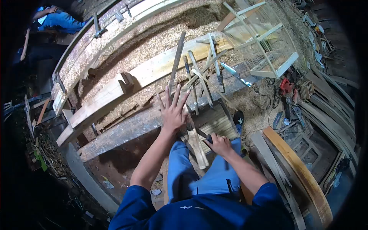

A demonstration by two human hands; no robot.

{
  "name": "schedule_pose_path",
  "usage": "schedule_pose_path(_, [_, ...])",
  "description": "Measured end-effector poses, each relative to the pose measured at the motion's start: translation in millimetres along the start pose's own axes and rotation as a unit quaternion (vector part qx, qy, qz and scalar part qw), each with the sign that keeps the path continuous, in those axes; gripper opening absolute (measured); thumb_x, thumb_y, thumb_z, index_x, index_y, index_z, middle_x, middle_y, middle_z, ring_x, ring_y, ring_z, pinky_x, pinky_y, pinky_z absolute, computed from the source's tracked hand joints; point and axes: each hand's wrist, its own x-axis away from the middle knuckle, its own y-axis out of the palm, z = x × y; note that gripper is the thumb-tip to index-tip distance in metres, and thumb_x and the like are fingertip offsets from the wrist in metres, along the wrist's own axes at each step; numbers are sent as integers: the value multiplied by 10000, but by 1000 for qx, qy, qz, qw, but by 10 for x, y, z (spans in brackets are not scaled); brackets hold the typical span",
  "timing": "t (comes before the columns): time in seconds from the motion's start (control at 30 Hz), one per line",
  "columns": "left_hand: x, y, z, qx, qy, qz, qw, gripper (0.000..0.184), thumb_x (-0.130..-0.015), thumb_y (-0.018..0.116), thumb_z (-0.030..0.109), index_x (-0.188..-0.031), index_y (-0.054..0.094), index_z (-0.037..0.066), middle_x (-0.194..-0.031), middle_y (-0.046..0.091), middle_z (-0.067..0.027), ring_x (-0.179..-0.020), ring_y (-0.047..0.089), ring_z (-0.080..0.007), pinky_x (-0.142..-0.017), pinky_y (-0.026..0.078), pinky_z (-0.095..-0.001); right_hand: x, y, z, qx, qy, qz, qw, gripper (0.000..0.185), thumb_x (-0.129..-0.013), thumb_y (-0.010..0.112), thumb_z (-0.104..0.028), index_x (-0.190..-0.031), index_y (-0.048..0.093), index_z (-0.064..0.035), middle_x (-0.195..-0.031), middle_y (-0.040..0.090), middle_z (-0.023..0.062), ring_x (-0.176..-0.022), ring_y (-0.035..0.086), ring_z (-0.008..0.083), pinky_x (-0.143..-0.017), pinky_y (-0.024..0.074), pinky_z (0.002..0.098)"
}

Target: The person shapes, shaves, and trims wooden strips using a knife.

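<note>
Above the legs (179, 163), brace the pale wood strip (198, 150) firmly; with the right hand (221, 145), fingers curled round the dark-handled tool (209, 139), best to direct any edge outward; with the left hand (173, 117), splayed wide (cannot tell if touching), best to steady the far end; beyond, beware loose sticks (177, 57) across the weathered plank (126, 132).

Head-worn view, forward and down, close over left hand (174, 115) and right hand (221, 145).
</note>
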Motion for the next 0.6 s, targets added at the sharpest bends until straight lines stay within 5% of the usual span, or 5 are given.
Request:
schedule_pose_path(0.2, [-125, 307, 191, 91, -22, 25, 995, 764, -1022, 101, 708, -1588, 431, 315, -1694, 314, -55, -1579, 165, -420, -1240, -20, -671, 166, 49, 308, -41, 40, -23, 998, 382, -943, 688, -419, -934, 581, -53, -700, 682, 217, -667, 689, 445, -646, 539, 576])
schedule_pose_path(0.6, [-573, -361, -405, 29, -20, 81, 996, 735, -1051, 66, 630, -1582, 443, 290, -1667, 370, -37, -1573, 207, -386, -1276, 23, -579, -630, -132, -393, -111, 25, 27, 993, 498, -982, 642, -529, -862, 569, -51, -659, 667, 223, -635, 689, 449, -570, 561, 538])
